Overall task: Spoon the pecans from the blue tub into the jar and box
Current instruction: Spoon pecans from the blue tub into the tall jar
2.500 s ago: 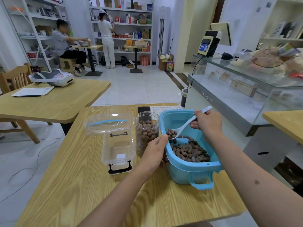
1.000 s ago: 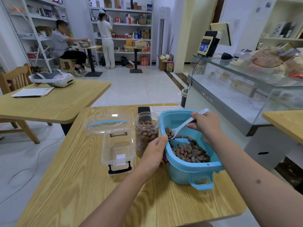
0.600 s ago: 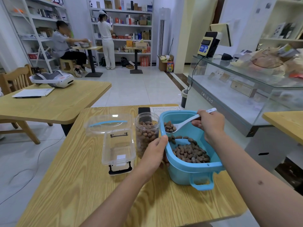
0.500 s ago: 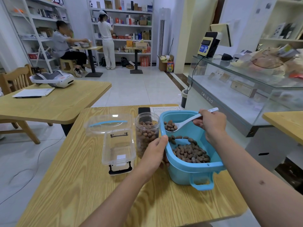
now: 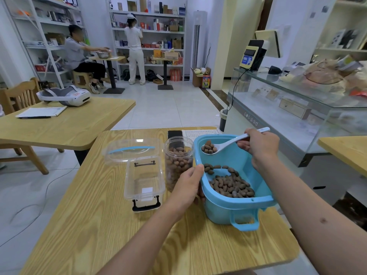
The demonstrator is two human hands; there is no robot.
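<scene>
Pecans (image 5: 209, 149) fill the spoon (image 5: 228, 144) my right hand (image 5: 260, 144) grips over the tub's (image 5: 236, 205) far end, more pecans lying in the tub, while my left hand (image 5: 187, 188) holds the nearly full jar (image 5: 178, 161) standing between tub and box (image 5: 144, 178) on the counter (image 5: 99, 225).

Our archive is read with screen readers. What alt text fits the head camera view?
A person's right hand holds a white spoon loaded with pecans above a blue tub of pecans, while the left hand grips a clear, mostly filled jar. An empty clear box sits left of it on the wooden table.
</scene>
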